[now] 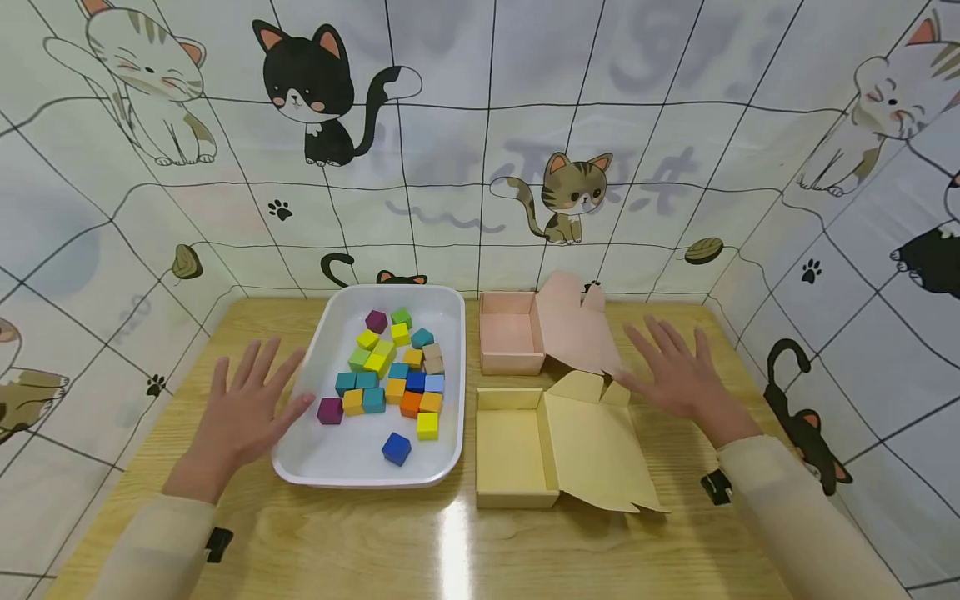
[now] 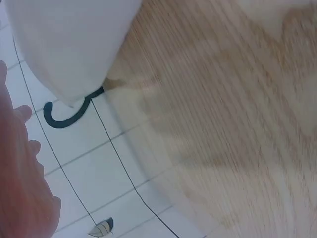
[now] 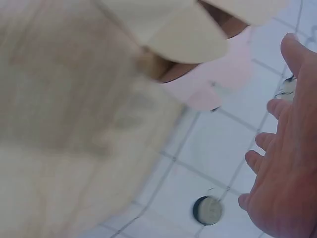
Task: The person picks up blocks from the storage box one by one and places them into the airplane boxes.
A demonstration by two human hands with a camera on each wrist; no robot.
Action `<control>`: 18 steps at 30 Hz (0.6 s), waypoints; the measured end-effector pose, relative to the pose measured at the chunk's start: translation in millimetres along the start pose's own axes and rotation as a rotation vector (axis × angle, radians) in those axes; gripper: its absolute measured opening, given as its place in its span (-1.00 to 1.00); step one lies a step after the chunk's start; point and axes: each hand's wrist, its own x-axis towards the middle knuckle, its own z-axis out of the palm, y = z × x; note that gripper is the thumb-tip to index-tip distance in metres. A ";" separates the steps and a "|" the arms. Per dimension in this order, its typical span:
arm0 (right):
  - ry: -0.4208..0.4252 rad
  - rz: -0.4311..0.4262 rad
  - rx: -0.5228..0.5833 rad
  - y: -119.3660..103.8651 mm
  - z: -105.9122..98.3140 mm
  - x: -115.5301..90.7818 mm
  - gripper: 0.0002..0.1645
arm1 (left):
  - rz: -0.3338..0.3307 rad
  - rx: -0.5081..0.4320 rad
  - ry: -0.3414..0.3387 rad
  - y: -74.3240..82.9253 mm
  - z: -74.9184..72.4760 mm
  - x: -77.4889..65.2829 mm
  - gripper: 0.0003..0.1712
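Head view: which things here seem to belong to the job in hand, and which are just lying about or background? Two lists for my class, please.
Likely for the job:
white tray
coloured blocks in it
open pink box
open yellow box

Likely just surroundings:
wooden table
cat-print backdrop
Nothing loose looks clearly unrelated.

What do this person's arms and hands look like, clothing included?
The left sleeve and right sleeve are long, plain and cream-coloured. The left hand and right hand are ungloved. A small black piece juts out beside each sleeve.
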 end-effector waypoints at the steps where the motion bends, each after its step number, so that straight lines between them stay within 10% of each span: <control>1: 0.004 -0.012 -0.009 -4.4 -3.7 3.2 -0.05 | 0.006 0.003 0.000 2.2 -0.7 -1.0 -0.20; 18: 0.008 -0.267 -0.091 -114.7 -43.7 56.8 -0.12 | 0.003 0.004 -0.019 33.4 17.2 -12.5 -0.18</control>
